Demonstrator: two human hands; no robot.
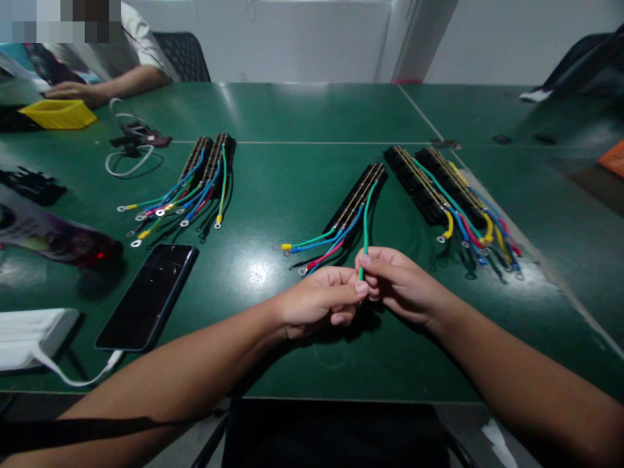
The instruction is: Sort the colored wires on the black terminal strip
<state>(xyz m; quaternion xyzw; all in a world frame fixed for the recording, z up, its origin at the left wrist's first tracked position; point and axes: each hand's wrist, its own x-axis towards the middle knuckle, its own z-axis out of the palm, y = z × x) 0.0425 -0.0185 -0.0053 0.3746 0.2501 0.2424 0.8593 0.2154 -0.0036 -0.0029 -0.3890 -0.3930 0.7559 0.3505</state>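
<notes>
A black terminal block (355,201) with brass-coloured strips lies at a slant in the middle of the table, coloured wires running from it. One of these, a green wire (366,218), comes down from its far end into both my hands. My left hand (325,298) pinches the wire's lower end between thumb and fingers, hiding its tip. Just above, my right hand (397,279) also grips the green wire. Blue and red wires (324,255) with ring lugs lie beside my left hand, resting near the table surface.
Two wired terminal blocks (221,159) lie at the left, two more (424,185) at the right. Nearer left are a phone (149,296) on a white cable, a white power bank (36,331) and a bottle (53,231). Across the table, a person's arm (121,84) rests by a yellow tray (61,114).
</notes>
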